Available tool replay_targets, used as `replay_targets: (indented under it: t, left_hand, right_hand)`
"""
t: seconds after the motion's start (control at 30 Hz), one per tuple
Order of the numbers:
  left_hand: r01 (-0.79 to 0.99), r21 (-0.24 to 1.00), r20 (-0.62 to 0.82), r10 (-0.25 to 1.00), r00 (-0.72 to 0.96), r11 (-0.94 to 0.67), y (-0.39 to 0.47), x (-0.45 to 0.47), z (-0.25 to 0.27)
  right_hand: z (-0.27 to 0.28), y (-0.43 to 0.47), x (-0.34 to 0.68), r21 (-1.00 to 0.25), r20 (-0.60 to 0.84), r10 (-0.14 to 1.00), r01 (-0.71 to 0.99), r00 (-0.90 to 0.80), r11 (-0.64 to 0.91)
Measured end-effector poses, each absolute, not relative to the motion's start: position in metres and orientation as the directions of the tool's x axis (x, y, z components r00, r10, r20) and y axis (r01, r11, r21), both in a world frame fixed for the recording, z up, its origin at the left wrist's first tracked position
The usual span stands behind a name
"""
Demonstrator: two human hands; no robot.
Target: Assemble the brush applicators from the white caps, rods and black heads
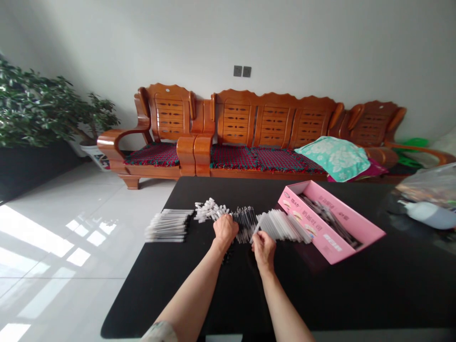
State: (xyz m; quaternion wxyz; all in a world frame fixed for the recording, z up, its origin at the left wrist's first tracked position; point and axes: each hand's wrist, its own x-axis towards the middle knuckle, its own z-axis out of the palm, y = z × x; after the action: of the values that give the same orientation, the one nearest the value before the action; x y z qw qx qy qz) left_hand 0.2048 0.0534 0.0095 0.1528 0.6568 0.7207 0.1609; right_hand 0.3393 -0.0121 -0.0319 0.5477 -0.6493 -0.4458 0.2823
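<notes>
My right hand (264, 247) pinches a translucent white pen barrel (257, 227), which tilts up from the fingertips. Just right of it lies a row of similar translucent barrels (283, 225) on the black table. My left hand (225, 228) is closed, its fingertips hidden behind the knuckles, between a heap of small white caps (210, 209) and a row of thin dark pen refills (245, 221). What it holds, if anything, does not show. Farther left, a stack of pens (170, 226) lies side by side, whitish with dark tips. Small black pieces (227, 256) lie under my left wrist.
A pink open box (333, 228) with dark slender pieces inside stands on the right of the black table (171, 285). Beyond it, at the right edge, are a white bottle (427, 213) and a clear plastic bag (432, 183). Wooden sofas (237, 118) line the wall.
</notes>
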Motion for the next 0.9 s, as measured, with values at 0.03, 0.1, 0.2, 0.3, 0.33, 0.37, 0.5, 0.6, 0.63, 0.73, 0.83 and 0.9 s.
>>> replay_targets:
  t: [0.03, 0.1, 0.2, 0.3, 0.33, 0.37, 0.5, 0.6, 0.63, 0.73, 0.83, 0.9]
  left_hand:
    - [0.884, 0.458, 0.0, 0.995, -0.103, 0.091, 0.052, 0.203, 0.01]
    - [0.848, 0.525, 0.04, 0.994, -0.107, 0.07, 0.047, 0.195, 0.01]
    - [0.764, 0.644, 0.117, 0.991, -0.058, -0.031, 0.036, 0.173, 0.006]
    - [0.636, 0.759, 0.145, 0.989, 0.043, -0.139, 0.022, 0.147, 0.003]
    - [0.6, 0.782, 0.153, 0.985, 0.075, -0.167, 0.016, 0.139, 0.002]
    - [0.577, 0.794, 0.163, 0.982, 0.099, -0.19, 0.012, 0.132, 0.003]
    - [0.599, 0.762, 0.201, 0.969, 0.144, -0.247, -0.004, 0.115, 0.008]
    - [0.647, 0.716, 0.205, 0.965, 0.162, -0.261, -0.01, 0.113, 0.011]
    - [0.657, 0.706, 0.204, 0.964, 0.17, -0.265, -0.011, 0.113, 0.012]
    - [0.666, 0.694, 0.195, 0.962, 0.192, -0.274, -0.015, 0.113, 0.013]
    - [0.666, 0.697, 0.167, 0.964, 0.208, -0.264, -0.018, 0.114, 0.016]
    - [0.667, 0.694, 0.161, 0.962, 0.222, -0.27, -0.019, 0.115, 0.017]
  right_hand:
    - [-0.031, -0.012, 0.339, -0.972, 0.106, 0.884, 0.235, 0.455, -0.005]
    - [-0.032, -0.012, 0.34, -0.985, 0.085, 0.875, 0.175, 0.477, 0.0]
    - [-0.035, -0.011, 0.342, -0.993, 0.083, 0.877, 0.111, 0.473, 0.034]
    - [-0.035, -0.012, 0.341, -0.996, 0.081, 0.893, 0.057, 0.444, 0.062]
    - [-0.033, -0.012, 0.34, -0.997, 0.075, 0.897, 0.04, 0.435, 0.064]
    - [-0.029, -0.011, 0.337, -0.998, 0.067, 0.902, 0.017, 0.426, 0.067]
    - [-0.005, -0.001, 0.321, -0.973, 0.041, 0.938, -0.201, 0.344, 0.116]
    - [0.013, 0.009, 0.312, -0.938, 0.05, 0.948, -0.312, 0.313, 0.152]
    - [0.018, 0.012, 0.31, -0.932, 0.058, 0.946, -0.321, 0.319, 0.165]
    - [0.024, 0.016, 0.308, -0.929, 0.072, 0.935, -0.318, 0.347, 0.189]
    - [0.025, 0.015, 0.309, -0.93, 0.075, 0.935, -0.313, 0.348, 0.191]
    - [0.024, 0.014, 0.309, -0.932, 0.075, 0.936, -0.309, 0.345, 0.189]
